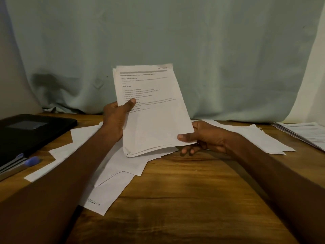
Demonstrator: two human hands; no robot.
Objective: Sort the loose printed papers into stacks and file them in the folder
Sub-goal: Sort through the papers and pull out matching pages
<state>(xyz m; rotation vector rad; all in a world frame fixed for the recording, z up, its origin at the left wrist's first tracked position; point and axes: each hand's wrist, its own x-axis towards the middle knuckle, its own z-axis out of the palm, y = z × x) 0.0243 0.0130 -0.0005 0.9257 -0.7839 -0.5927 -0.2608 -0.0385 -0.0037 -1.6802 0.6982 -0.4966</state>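
Head view: sheaf (149, 111) held upright above the desk (193, 191), left hand (114, 118) pinching its side, right hand (202, 138) its lower corner. Tap edges square before laying it clear of loose sheets (112, 175) below the fingers.

Matt white paper sheets (154, 120), grained wood table (193, 199), matt blk folder (31, 131), cloth backdrop (175, 32)

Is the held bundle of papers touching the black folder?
Apart. The head view shows the bundle of papers raised in both hands above mid-table, while the black folder lies at the left with bare wood and loose sheets between them.
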